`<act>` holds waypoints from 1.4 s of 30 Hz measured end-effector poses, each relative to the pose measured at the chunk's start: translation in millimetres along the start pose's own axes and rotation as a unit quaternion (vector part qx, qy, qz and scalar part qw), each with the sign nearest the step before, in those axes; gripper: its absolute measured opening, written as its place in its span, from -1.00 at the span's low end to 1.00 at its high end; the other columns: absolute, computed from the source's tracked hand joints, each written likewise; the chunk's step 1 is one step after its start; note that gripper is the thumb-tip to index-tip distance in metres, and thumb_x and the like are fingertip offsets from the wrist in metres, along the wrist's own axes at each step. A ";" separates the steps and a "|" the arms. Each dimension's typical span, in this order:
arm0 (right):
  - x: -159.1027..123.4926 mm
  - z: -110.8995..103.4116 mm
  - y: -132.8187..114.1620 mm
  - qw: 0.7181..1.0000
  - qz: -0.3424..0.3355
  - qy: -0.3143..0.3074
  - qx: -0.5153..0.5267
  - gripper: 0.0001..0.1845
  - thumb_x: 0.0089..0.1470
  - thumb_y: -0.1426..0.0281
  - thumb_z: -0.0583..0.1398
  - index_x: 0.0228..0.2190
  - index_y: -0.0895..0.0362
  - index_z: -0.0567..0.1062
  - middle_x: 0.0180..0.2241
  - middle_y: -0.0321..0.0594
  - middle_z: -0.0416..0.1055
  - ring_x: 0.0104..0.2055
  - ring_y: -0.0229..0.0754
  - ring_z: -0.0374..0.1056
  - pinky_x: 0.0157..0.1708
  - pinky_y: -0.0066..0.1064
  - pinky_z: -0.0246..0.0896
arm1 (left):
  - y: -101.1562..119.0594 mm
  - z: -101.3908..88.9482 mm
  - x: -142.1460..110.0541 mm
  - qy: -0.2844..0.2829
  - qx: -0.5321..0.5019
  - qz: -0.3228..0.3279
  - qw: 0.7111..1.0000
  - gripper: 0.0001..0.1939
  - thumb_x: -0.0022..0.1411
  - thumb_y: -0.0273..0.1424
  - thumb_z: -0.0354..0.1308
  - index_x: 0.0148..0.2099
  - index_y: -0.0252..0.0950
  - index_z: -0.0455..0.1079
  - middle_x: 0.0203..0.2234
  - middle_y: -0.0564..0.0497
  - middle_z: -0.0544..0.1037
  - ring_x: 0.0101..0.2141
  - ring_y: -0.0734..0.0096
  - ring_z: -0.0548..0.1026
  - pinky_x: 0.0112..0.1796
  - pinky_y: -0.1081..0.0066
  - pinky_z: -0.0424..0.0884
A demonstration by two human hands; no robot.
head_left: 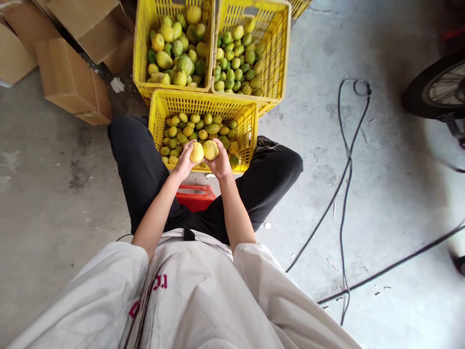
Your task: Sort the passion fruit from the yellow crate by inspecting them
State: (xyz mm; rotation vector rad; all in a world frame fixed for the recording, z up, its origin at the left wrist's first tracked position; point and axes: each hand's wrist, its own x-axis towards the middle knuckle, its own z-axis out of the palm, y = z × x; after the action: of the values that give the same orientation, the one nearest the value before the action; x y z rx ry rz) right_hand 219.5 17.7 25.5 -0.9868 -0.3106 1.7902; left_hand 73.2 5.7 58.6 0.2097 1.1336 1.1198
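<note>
My left hand is closed around a yellow lemon. In my right hand is another large yellow lemon, gripped with the fingers curled behind it. The two lemons are side by side, touching or nearly so. Both hands are over the front part of a yellow plastic crate between my knees. Inside that crate lie many yellow and green lemons, partly hidden by my hands.
Behind stand two more yellow crates, the left crate and the right crate, both holding yellow-green fruit. Cardboard boxes lie at far left. A red stool shows beneath me. A black cable and a wheel are at right.
</note>
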 end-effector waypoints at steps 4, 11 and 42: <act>3.7 -0.4 -1.9 1.000 0.014 0.003 0.017 -0.77 0.29 0.23 0.21 -0.03 -0.10 0.47 -0.05 -0.32 0.61 0.27 -0.05 0.46 0.15 -0.13 0.60 | 4.4 -0.7 -0.7 0.006 -0.028 -0.001 1.000 -0.69 0.43 -0.52 0.14 0.13 -0.17 0.54 0.17 -0.15 0.57 0.41 0.06 0.47 0.27 0.06 0.62; 5.9 6.6 1.2 1.000 -0.011 0.010 0.019 -0.71 0.28 0.33 0.25 0.03 -0.08 0.50 0.01 -0.33 0.65 0.33 -0.11 0.47 0.31 -0.09 0.53 | 4.6 7.0 -7.5 0.007 -0.001 0.057 0.998 -0.54 0.21 -0.58 0.44 0.12 -0.16 0.54 0.17 -0.04 0.61 0.47 0.17 0.41 0.44 0.28 0.36; 11.0 5.2 9.0 0.999 0.001 0.022 0.025 -0.65 0.21 0.04 0.31 -0.04 -0.12 0.48 0.06 -0.28 0.65 0.36 0.01 0.49 0.14 -0.08 0.66 | 0.6 3.7 -4.0 0.019 -0.015 0.035 0.999 -0.90 0.37 -0.42 0.35 -0.06 -0.24 0.58 0.12 -0.17 0.70 0.47 0.04 0.45 0.39 0.21 0.48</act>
State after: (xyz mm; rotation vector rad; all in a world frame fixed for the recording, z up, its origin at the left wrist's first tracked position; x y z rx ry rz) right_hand 208.2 24.5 18.1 -0.9897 -0.2352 1.7679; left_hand 75.9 4.2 63.2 0.2065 1.1485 1.2064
